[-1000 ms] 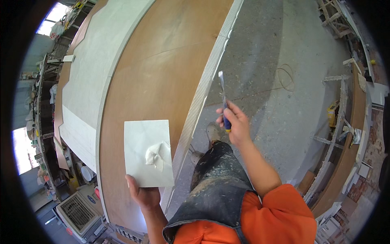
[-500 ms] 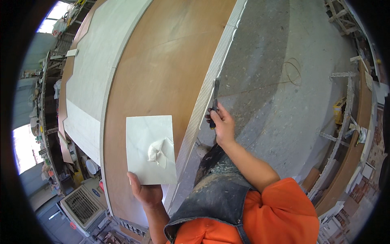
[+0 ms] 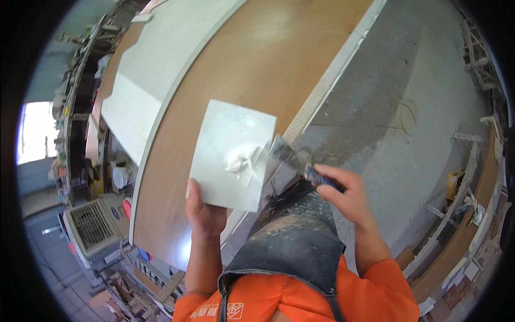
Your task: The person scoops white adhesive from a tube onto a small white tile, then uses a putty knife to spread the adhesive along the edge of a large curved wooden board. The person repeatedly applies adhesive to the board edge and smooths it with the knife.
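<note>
My left hand point(image 3: 206, 212) grips the lower edge of a flat white board point(image 3: 220, 134), thumb on top and fingers hidden underneath. A lump of white paste point(image 3: 237, 162) lies on the board with smears around it. In my right hand point(image 3: 346, 194) is a putty knife point(image 3: 289, 156), held by its dark handle. Its metal blade points left and reaches the board's right edge; whether it touches, I cannot tell. Beneath the board lies a long brown panel point(image 3: 252, 59), with a pale textured strip point(image 3: 322, 88) along its right edge.
A curved pale rim point(image 3: 161, 112) and a white panel point(image 3: 155, 59) lie left of the brown surface. An air cooler point(image 3: 91, 228) stands at lower left, near cluttered shelves point(image 3: 80, 96). On the right are grey floor point(image 3: 370, 118), a loose wire point(image 3: 409, 119) and a whitish frame point(image 3: 466, 177).
My right hand has brought the putty knife back from the panel's strip to the board's right edge. The board has risen to the right and tilted. The whole view has turned.
</note>
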Tool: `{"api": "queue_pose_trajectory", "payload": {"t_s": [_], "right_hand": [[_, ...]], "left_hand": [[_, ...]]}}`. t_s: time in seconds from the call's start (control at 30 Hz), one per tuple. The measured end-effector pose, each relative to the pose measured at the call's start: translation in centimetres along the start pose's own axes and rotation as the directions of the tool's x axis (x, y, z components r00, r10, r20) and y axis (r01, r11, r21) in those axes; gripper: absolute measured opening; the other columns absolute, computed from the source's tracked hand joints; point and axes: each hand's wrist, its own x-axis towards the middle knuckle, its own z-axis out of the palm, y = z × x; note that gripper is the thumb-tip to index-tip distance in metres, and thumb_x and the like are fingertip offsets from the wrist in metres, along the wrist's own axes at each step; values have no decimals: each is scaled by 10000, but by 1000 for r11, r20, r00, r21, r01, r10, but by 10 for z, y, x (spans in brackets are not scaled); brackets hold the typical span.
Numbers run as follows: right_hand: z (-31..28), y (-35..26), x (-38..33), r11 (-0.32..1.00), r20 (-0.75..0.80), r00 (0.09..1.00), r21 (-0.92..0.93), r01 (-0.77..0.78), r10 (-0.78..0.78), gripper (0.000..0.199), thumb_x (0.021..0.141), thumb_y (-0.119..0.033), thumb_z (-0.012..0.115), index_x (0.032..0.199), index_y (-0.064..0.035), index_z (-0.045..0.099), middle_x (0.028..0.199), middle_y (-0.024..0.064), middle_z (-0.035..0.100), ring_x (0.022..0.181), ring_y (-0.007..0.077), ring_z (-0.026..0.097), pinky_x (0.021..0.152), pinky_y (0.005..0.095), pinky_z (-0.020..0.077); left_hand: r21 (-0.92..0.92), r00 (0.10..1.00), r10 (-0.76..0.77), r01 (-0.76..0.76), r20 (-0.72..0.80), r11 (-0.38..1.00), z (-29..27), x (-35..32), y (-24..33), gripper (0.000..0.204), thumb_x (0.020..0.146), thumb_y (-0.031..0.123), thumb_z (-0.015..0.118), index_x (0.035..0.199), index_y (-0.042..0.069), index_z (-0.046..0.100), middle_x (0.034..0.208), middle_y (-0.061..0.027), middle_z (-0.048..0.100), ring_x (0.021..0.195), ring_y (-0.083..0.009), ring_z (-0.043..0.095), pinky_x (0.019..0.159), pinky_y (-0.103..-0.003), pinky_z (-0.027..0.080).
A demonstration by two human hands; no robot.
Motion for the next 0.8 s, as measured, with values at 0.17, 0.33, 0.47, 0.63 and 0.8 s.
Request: {"api": "queue_pose_trajectory", "payload": {"t_s": [0.17, 0.33, 0.47, 0.63, 0.8], "right_hand": [[66, -37, -50, 870, 125, 967, -423, 254, -222, 341, 835, -65, 725, 1175, -36, 710, 950, 156, 717, 789, 256, 684, 725, 317, 529], [120, -32, -94, 778, 139, 950, -548, 308, -278, 308, 835, -75, 714, 1141, -39, 725, 942, 158, 716, 798, 272, 691, 718, 327, 536], [115, -18, -117, 714, 144, 960, -643, 277, -242, 303, 859, -99, 693, 1152, -25, 720, 941, 150, 722, 769, 248, 693, 664, 319, 534], [71, 26, -85, 993, -239, 964, 71, -99, 113, 379, 922, -127, 660, 1278, 2, 638, 936, 112, 727, 690, 152, 669, 548, 265, 502], [67, 89, -27, 843, -394, 907, 530, 89, 152, 401, 965, -138, 633, 1337, 1, 581, 963, 95, 717, 671, 126, 654, 530, 233, 493]], "left_hand": [[-57, 986, 14, -4, 164, 998, -41, -41, 19, 637, 1056, 484, 423, 1501, 29, 392, 1500, -103, 485, 1366, -279, 468, 1154, -444, 336], [-55, 992, 54, -48, 116, 997, -75, -83, 34, 649, 1053, 486, 431, 1511, 28, 377, 1520, -101, 463, 1384, -275, 448, 1159, -441, 328], [-29, 994, 103, -104, -28, 994, -106, -98, 33, 643, 1059, 485, 412, 1513, 32, 375, 1517, -102, 465, 1381, -281, 451, 1160, -444, 328], [-93, 996, 94, -94, 2, 991, -124, -101, 42, 625, 1069, 481, 385, 1517, 45, 376, 1509, -107, 473, 1375, -292, 455, 1156, -451, 336], [-128, 999, 34, -36, -14, 991, -127, -103, 42, 620, 1069, 480, 392, 1513, 47, 384, 1499, -117, 482, 1372, -297, 456, 1151, -457, 343]]}}
